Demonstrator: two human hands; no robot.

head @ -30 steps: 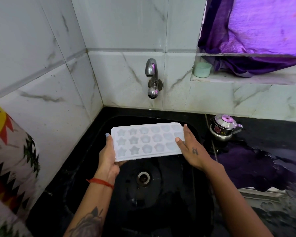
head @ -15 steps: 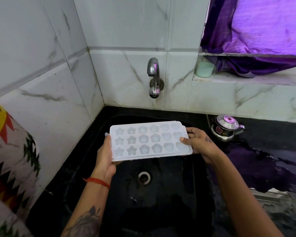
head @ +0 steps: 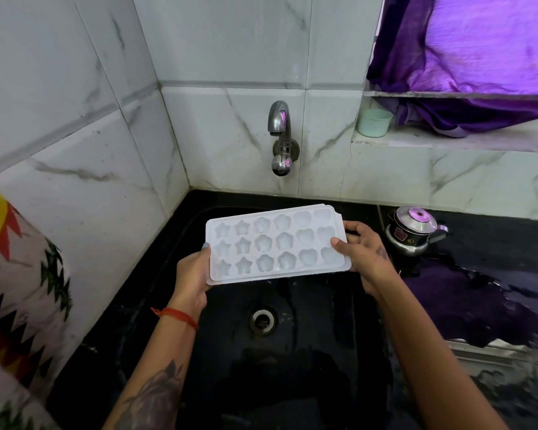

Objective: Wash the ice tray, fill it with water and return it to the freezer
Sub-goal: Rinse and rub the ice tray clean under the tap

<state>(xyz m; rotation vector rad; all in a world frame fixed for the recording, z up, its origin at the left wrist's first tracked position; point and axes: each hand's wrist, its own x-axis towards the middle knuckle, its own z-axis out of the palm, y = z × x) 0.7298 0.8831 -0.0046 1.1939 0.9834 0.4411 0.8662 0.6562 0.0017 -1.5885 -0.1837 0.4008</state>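
White plastic ice tray with star and flower moulds [head: 277,245] sits level in my hands above the black stone sink [head: 292,367], below the chrome wall tap [head: 279,135]. My left hand [head: 191,274] holds its left end, thumb on top; my right hand [head: 362,251] pinches the right end. A small steel pot [head: 413,234] stands on the wet black table [head: 494,299].

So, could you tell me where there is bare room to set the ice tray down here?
The black sink basin is bare around the drain, below the ice tray held by left hand and right hand. The wet counter right of the steel pot is free. The ledge is crowded by the cup and purple cloth.
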